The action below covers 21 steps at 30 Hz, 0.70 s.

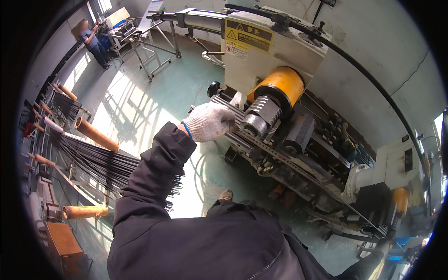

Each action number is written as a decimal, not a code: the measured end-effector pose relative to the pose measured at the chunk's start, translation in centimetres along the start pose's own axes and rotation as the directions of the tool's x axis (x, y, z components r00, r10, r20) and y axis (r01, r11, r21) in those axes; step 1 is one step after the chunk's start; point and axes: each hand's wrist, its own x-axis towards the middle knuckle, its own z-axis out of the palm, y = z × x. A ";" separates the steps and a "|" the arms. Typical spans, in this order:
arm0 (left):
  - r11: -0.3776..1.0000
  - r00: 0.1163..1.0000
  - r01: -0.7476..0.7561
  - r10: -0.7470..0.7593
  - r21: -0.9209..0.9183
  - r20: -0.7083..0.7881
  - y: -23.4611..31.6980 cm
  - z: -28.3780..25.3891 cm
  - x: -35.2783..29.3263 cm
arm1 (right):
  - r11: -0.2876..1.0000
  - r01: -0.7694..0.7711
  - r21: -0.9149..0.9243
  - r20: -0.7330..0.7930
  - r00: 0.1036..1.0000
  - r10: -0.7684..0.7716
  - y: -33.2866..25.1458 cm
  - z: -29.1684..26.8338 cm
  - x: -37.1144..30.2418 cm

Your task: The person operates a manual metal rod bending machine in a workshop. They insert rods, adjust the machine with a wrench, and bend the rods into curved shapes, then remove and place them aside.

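My left hand, in a white knitted glove with a blue cuff edge, reaches to the near side of the machine. Its fingers curl inward beside a ribbed metal die and several parallel metal bars. The fingertips are hidden, so what they grip cannot be made out. Behind the die sits a yellow cylinder. At the lower right rim my right arm stretches out toward the machine's far end. The right hand is small, dark and blurred there; its fingers do not show.
Dark thin tubes lie in a bundle on a rack with orange-brown rollers at left. A long rail with a scale runs along the machine. A black hose arches overhead. Another person stands by a bench at far left.
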 end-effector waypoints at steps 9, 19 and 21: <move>0.999 1.000 -0.017 0.016 -0.027 -0.012 0.5 -0.6 0.5 | 1.000 0.009 0.014 0.025 1.000 -0.009 -0.2 1.1 -0.6; 1.000 0.999 0.010 -0.009 -0.014 0.032 0.9 -0.8 0.7 | 1.000 0.024 0.016 0.031 0.999 -0.024 -0.6 1.8 -0.8; 1.000 0.999 0.030 -0.030 0.003 0.044 1.0 -0.8 0.7 | 1.000 0.026 0.015 0.043 0.999 -0.026 -0.5 1.6 -0.9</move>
